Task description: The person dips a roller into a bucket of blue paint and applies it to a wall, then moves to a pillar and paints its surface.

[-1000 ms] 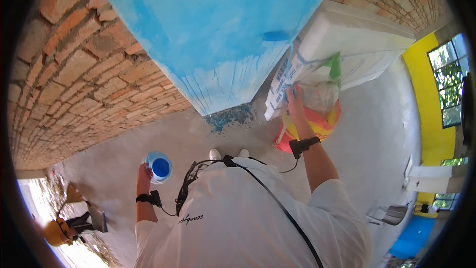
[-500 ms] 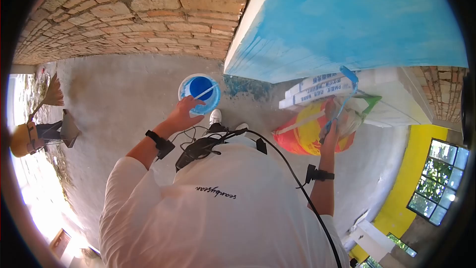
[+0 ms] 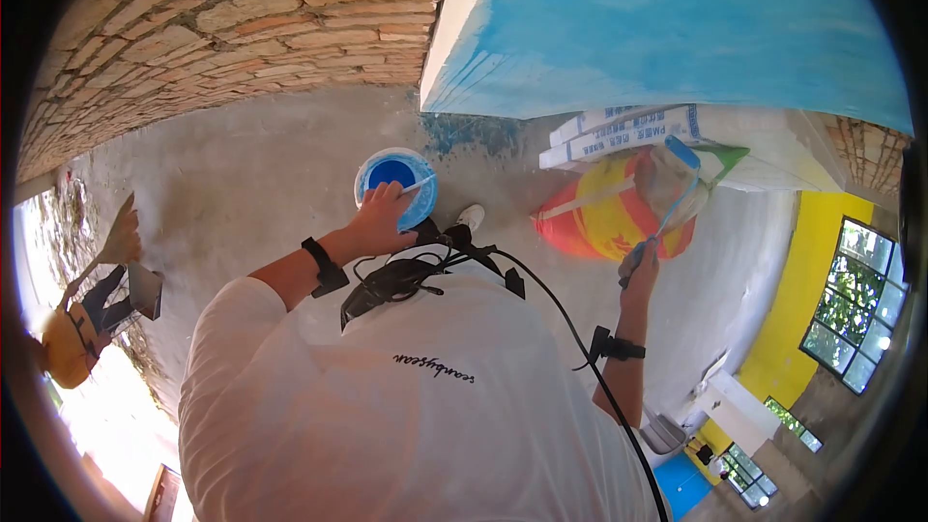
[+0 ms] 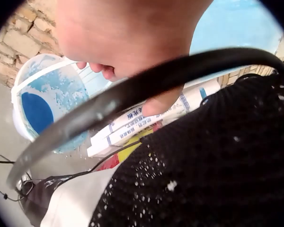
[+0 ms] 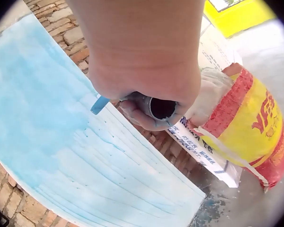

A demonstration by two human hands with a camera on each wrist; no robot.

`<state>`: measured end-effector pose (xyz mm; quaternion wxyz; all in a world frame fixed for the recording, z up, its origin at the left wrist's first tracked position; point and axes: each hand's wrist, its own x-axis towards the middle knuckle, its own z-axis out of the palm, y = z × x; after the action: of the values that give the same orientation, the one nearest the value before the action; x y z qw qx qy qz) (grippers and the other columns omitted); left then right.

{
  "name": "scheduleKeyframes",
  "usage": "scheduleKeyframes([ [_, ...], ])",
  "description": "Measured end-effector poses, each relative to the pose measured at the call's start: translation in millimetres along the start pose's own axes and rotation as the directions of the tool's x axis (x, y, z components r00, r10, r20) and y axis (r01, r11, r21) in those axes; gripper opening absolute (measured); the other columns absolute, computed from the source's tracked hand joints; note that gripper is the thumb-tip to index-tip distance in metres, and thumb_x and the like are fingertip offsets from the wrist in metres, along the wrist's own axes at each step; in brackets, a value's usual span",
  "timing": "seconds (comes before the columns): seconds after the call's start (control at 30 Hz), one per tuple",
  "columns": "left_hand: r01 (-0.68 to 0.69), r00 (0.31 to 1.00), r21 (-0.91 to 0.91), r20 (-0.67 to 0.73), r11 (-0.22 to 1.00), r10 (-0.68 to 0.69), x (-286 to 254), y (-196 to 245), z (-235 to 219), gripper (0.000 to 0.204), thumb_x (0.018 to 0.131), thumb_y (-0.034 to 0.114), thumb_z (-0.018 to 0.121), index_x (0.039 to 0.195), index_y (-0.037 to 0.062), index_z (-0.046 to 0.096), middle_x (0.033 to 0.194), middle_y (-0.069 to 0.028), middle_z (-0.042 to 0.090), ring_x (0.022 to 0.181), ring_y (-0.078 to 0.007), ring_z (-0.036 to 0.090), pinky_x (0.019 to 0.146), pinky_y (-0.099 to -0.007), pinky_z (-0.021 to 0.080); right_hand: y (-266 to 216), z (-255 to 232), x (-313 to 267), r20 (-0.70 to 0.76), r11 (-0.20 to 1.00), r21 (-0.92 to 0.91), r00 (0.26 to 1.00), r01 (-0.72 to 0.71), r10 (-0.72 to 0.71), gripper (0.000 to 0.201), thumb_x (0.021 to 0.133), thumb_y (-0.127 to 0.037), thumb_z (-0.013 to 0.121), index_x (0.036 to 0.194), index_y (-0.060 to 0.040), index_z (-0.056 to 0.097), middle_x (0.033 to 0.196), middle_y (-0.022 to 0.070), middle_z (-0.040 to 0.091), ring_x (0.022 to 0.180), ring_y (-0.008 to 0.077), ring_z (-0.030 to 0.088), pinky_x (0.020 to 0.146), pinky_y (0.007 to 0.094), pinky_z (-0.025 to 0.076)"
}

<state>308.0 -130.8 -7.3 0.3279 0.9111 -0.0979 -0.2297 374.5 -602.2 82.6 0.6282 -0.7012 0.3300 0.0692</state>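
My left hand (image 3: 382, 217) grips the white handle of a paint bucket (image 3: 427, 203), with fingers curled round it in the left wrist view. Deep blue paint (image 4: 38, 112) lies inside the bucket, and lighter blue smears coat its inner wall. A paint roller (image 3: 682, 152) is held by my right hand (image 3: 646, 269), its blue head pointing away from me. The hollow end of the roller's handle (image 5: 163, 109) shows in the right wrist view, between my curled fingers. Beyond the roller, the blue-painted wall panel (image 3: 667, 29) has drips running near its lower edge.
A red and yellow sack (image 3: 604, 208) stands on the floor at the right, against white boards with blue print (image 3: 628, 135). A brick wall (image 3: 261, 19) runs along the left. Blue splatters (image 3: 469, 138) mark the floor below the panel. Another person (image 3: 72, 343) is at the far left.
The head view has turned left. My right hand has drawn the roller back from the painted panel. My left hand and the bucket have come from the left side to in front of me.
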Motion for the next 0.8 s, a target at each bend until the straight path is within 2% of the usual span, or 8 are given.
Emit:
scheduleKeyframes([
  [0.1, 0.007, 0.999, 0.004, 0.041, 1.000, -0.008, -5, 12, -8, 0.079, 0.070, 0.032, 0.071, 0.136, -0.0001, 0.042, 0.109, -0.0147, 0.042, 0.107, -0.0315, 0.042, 0.096, -0.0442, 0.032, 6, -2, 2, -0.016, 0.999, 0.006, 0.999, -0.033, 0.033, 0.034, 0.097, -0.040, 0.049, 0.076, -0.0150, 0.042, 0.053, -0.0041, 0.035, 0.040, 0.0067, 0.034, 0.038, 0.0227, 0.026],
  [0.2, -0.006, 1.000, 0.018, 0.021, 1.000, 0.005, -6, 14, -9, 0.080, 0.068, 0.035, 0.072, 0.132, -0.0019, 0.044, 0.109, -0.0151, 0.043, 0.106, -0.0318, 0.042, 0.094, -0.0439, 0.034, 12, -1, 6, -0.026, 0.999, 0.023, 0.999, -0.047, 0.047, 0.033, 0.098, -0.039, 0.048, 0.076, -0.0153, 0.042, 0.054, -0.0042, 0.035, 0.040, 0.0066, 0.033, 0.037, 0.0226, 0.026],
  [0.33, 0.006, 1.000, 0.071, -0.008, 0.997, -0.006, -4, 19, -17, 0.078, 0.067, 0.031, 0.072, 0.132, -0.0013, 0.044, 0.111, -0.0155, 0.044, 0.106, -0.0326, 0.044, 0.095, -0.0460, 0.035, 2, 11, 9, -0.063, 0.997, 0.038, 0.996, -0.064, 0.066, 0.032, 0.098, -0.038, 0.048, 0.076, -0.0158, 0.042, 0.054, -0.0045, 0.036, 0.040, 0.0061, 0.033, 0.037, 0.0223, 0.026],
  [0.4, 0.069, 0.997, 0.092, -0.046, 0.993, -0.065, -5, 22, -19, 0.076, 0.068, 0.029, 0.071, 0.133, -0.0012, 0.043, 0.110, -0.0154, 0.043, 0.106, -0.0324, 0.044, 0.095, -0.0460, 0.035, -2, 16, 13, -0.050, 0.998, 0.061, 0.998, -0.036, 0.039, 0.032, 0.098, -0.038, 0.048, 0.076, -0.0160, 0.042, 0.054, -0.0045, 0.036, 0.040, 0.0060, 0.033, 0.037, 0.0223, 0.025],
  [0.47, 0.064, 0.997, 0.108, -0.044, 0.992, -0.060, -6, 21, -17, 0.074, 0.070, 0.027, 0.069, 0.133, -0.0014, 0.042, 0.110, -0.0148, 0.043, 0.107, -0.0319, 0.043, 0.096, -0.0458, 0.035, -7, 22, 14, -0.028, 0.996, 0.084, 0.999, -0.016, 0.018, 0.031, 0.098, -0.037, 0.048, 0.076, -0.0161, 0.042, 0.054, -0.0046, 0.035, 0.040, 0.0059, 0.033, 0.037, 0.0223, 0.025],
  [0.53, 0.099, 0.993, 0.127, -0.073, 0.987, -0.090, -6, 19, -13, 0.070, 0.071, 0.026, 0.068, 0.131, -0.0015, 0.044, 0.109, -0.0139, 0.043, 0.107, -0.0312, 0.043, 0.096, -0.0455, 0.035, -13, 30, 14, -0.029, 0.998, 0.064, 0.999, -0.021, 0.023, 0.033, 0.098, -0.039, 0.046, 0.075, -0.0158, 0.043, 0.054, -0.0065, 0.030, 0.041, 0.0043, 0.028, 0.036, 0.0228, 0.018],
  [0.67, 0.111, 0.991, 0.133, -0.084, 0.985, -0.100, -8, 14, -11, 0.067, 0.072, 0.025, 0.067, 0.130, -0.0016, 0.046, 0.109, -0.0137, 0.042, 0.107, -0.0308, 0.043, 0.096, -0.0453, 0.035, -12, 34, 21, -0.032, 0.998, 0.065, 0.999, 0.008, -0.006, 0.032, 0.099, -0.038, 0.046, 0.076, -0.0159, 0.042, 0.054, -0.0064, 0.030, 0.040, 0.0040, 0.027, 0.036, 0.0222, 0.018],
  [0.8, 0.121, 0.990, 0.141, -0.095, 0.983, -0.108, -12, 13, -10, 0.063, 0.073, 0.025, 0.066, 0.128, -0.0008, 0.048, 0.109, -0.0140, 0.042, 0.106, -0.0309, 0.043, 0.095, -0.0454, 0.035, -20, 35, 19, 0.023, 0.997, 0.079, 0.999, -0.025, 0.023, 0.031, 0.098, -0.036, 0.048, 0.076, -0.0155, 0.041, 0.055, -0.0044, 0.035, 0.041, 0.0061, 0.033, 0.037, 0.0222, 0.026],
])
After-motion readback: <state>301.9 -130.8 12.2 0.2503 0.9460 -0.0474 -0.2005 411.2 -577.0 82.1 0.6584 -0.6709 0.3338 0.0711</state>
